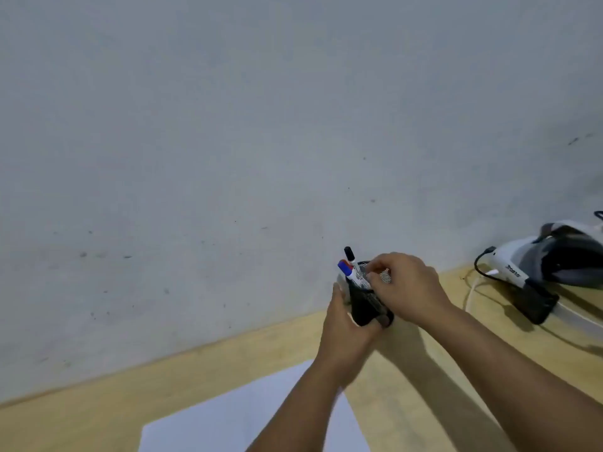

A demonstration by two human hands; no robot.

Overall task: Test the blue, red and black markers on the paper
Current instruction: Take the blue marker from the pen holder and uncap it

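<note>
Wooden table (202, 376) — paper (235, 415), headset (535, 265)

Two bare forearms come up from the lower edge, no sleeves showing on either. The left hand (342, 324) and right hand (404, 285) wear no gloves, rings or watch; short nails show on the fingers.
</note>
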